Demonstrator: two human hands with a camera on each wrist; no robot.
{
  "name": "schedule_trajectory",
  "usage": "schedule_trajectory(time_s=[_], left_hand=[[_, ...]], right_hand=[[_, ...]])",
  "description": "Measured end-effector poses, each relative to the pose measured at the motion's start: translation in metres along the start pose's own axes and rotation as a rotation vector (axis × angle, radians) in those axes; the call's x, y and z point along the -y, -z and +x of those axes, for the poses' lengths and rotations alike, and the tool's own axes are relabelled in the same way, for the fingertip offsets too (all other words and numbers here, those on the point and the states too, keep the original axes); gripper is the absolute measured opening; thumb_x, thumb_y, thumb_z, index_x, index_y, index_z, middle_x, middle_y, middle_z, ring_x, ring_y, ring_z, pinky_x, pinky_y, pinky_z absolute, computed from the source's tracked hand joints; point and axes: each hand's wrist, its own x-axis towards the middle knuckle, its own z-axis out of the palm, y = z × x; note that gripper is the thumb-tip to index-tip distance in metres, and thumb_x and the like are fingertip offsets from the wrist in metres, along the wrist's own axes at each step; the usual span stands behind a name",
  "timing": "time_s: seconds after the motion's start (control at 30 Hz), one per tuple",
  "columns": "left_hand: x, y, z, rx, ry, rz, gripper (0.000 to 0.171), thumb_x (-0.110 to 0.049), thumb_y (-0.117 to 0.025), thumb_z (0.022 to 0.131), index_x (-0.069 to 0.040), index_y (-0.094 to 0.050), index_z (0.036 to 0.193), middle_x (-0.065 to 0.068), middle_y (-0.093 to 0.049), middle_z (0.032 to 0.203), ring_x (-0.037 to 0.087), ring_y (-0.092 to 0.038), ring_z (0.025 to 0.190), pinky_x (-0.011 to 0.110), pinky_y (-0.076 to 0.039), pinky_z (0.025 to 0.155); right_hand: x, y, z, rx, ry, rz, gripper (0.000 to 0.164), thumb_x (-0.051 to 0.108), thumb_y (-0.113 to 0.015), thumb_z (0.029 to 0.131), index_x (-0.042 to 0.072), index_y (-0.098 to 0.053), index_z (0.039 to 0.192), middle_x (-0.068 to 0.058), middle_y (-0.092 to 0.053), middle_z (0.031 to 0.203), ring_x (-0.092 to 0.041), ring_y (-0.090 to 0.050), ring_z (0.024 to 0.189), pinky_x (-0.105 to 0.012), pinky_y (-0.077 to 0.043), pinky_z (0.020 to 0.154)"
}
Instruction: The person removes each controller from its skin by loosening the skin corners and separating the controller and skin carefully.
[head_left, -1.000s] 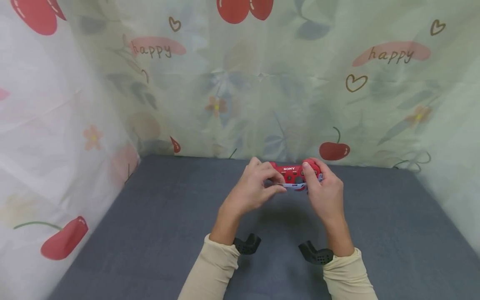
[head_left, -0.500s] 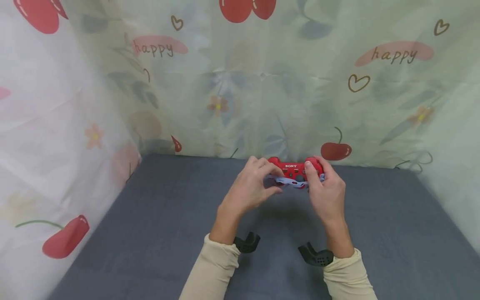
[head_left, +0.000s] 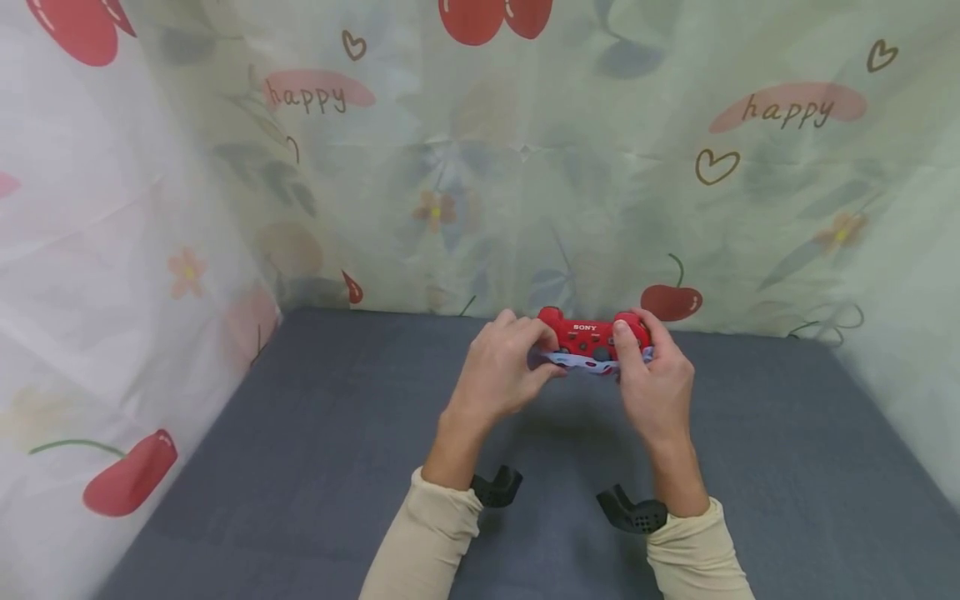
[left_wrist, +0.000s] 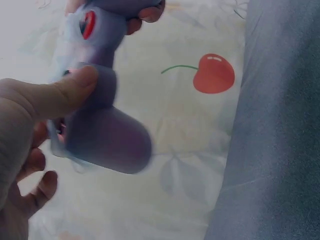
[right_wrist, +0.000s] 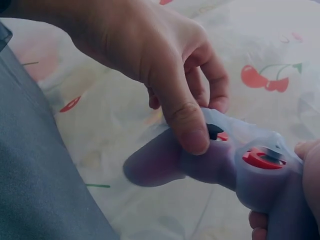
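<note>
A red game controller [head_left: 588, 333] marked SONY is held up over the table. A translucent bluish-lavender silicone cover [head_left: 581, 362] wraps its underside and grips; its edge runs along the near side. My right hand [head_left: 656, 383] grips the right end, thumb on the red face. At the left end, my left hand [head_left: 495, 367] pinches cover and controller between thumb and fingers. In the left wrist view, the left thumb lies on the cover [left_wrist: 110, 135]. The right wrist view shows red thumbstick areas through openings in the cover [right_wrist: 265, 195]. Parts of both ends are hidden behind fingers.
A dark grey cloth-covered table [head_left: 337, 467] lies below the hands. Whitish curtains [head_left: 480, 208] printed with cherries and flowers hang at the back and sides. Black curved mounts [head_left: 497, 487] sit at both wrists beside the beige sleeves [head_left: 423, 542].
The controller has risen slightly and shows more of its red left end. My left fingers have drawn back leftward along the cover's edge. The right hand keeps its grip.
</note>
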Motion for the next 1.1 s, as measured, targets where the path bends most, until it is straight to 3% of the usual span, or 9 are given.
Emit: schedule_trajectory(time_s=[0.23,0.5,0.6,0.87,1.1], left_hand=[[-0.002,-0.004,0.001,-0.12,-0.044,0.03,0.027,-0.03,-0.089,0.079,-0.018,-0.073,0.097,-0.006,-0.072,0.088,0.01,-0.049,0.076,0.025,-0.045,0.067],[-0.004,-0.005,-0.001,-0.1,0.025,0.049,0.03,-0.031,-0.09,0.078,-0.017,-0.072,0.096,-0.006,-0.071,0.085,0.01,-0.048,0.075,0.024,-0.044,0.065],[-0.003,-0.005,0.0,-0.121,0.025,0.03,0.03,-0.033,-0.091,0.076,-0.017,-0.072,0.094,-0.007,-0.072,0.086,0.01,-0.046,0.075,0.023,-0.043,0.063],[0.003,-0.004,0.003,-0.237,-0.155,0.041,0.016,-0.026,-0.089,0.08,-0.02,-0.078,0.09,-0.006,-0.073,0.092,0.014,-0.049,0.079,0.026,-0.046,0.068],[0.007,-0.007,0.003,-0.315,-0.255,0.051,0.009,-0.024,-0.085,0.083,-0.019,-0.079,0.088,-0.001,-0.067,0.097,0.015,-0.053,0.084,0.025,-0.05,0.069]], right_hand=[[0.003,0.003,0.001,-0.016,-0.046,0.058,0.053,0.045,-0.058,0.102,0.019,-0.051,0.148,-0.009,-0.061,0.135,-0.018,-0.055,0.108,-0.008,-0.05,0.068],[0.003,0.003,0.001,-0.01,-0.036,0.064,0.054,0.042,-0.059,0.102,0.017,-0.052,0.148,-0.011,-0.062,0.133,-0.019,-0.057,0.106,-0.008,-0.05,0.068],[0.002,0.003,0.001,-0.01,-0.043,0.07,0.054,0.043,-0.059,0.102,0.016,-0.051,0.148,-0.011,-0.062,0.134,-0.019,-0.057,0.106,-0.008,-0.05,0.068],[0.003,0.0,0.001,-0.025,-0.087,0.092,0.054,0.046,-0.056,0.102,0.018,-0.052,0.148,-0.01,-0.061,0.133,-0.018,-0.056,0.107,-0.009,-0.051,0.068],[0.005,0.002,0.0,-0.024,-0.135,0.111,0.054,0.048,-0.056,0.102,0.021,-0.052,0.148,-0.009,-0.062,0.13,-0.017,-0.057,0.106,-0.011,-0.052,0.067]])
